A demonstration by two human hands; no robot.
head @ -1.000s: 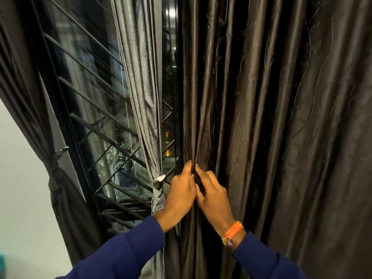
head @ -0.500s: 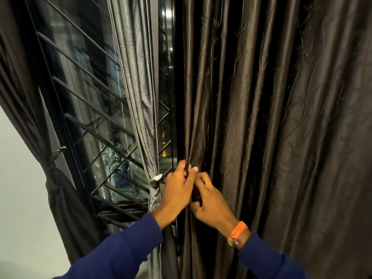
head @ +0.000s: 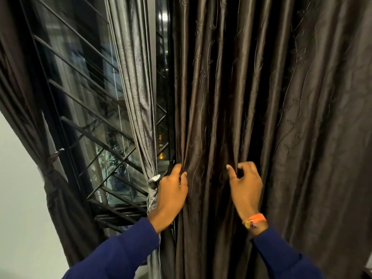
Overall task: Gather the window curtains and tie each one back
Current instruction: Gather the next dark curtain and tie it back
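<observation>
A dark brown curtain point(head: 281, 117) with a raised vine pattern fills the right half of the view, hanging loose in long vertical folds from top to bottom. To its left stands the window point(head: 84, 109), dark glass behind a black metal grille point(head: 104, 141) of slanted and crossed bars, with blurred greenery and small lights beyond. At the far left another dark curtain point(head: 26, 121) hangs against a pale wall point(head: 18, 208); it is already gathered and cinched by a tie-back point(head: 49, 174) at its waist, flaring out again below. Between the window and the loose brown curtain hangs a narrower grey curtain point(head: 134, 87), also drawn into a bunch and knotted with a tie point(head: 153, 183) just beside the left wrist.

Both arms reach up from the bottom edge in dark blue sleeves point(head: 120, 256). The left hand point(head: 173, 191) grips the leading edge of the loose brown curtain, its fingers curled round the outermost fold with the thumb on the near side. The right hand point(head: 244, 185) is set apart from it, a few folds further right at about the same height, pinching a pleat between thumb and curled fingers. A band of fabric stretches between the two hands. An orange wristband point(head: 255, 219) sits on the right wrist just above the cuff
</observation>
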